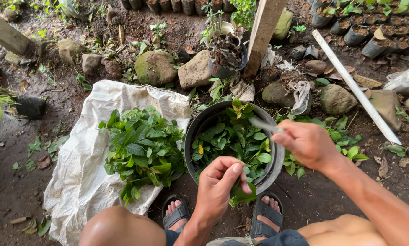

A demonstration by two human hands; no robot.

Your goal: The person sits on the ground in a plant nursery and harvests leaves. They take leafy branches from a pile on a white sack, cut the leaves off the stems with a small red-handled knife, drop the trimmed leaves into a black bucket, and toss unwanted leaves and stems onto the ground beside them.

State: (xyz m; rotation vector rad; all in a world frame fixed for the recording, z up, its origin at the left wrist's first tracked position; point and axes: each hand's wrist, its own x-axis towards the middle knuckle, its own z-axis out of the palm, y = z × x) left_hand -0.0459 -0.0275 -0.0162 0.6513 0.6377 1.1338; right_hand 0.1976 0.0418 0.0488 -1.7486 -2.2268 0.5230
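Observation:
My left hand (219, 187) pinches a green leafy cutting (241, 193) over the near rim of a black round basin (200, 125) filled with green leaf cuttings. My right hand (307, 143) is closed around a small blade (263, 124) whose tip points left over the basin's right side. A heap of leafy green sprigs (143, 148) lies on a white sack (83, 168) spread on the ground to the left of the basin. My sandalled feet (177, 213) rest on the soil just below the basin.
Mossy stones (155, 67) and a potted plant (226, 54) sit behind the basin. A wooden post (264, 32) and a white pipe (355, 86) lean at the right. Rows of black nursery bags (373, 27) line the top edge. Dark wet soil surrounds everything.

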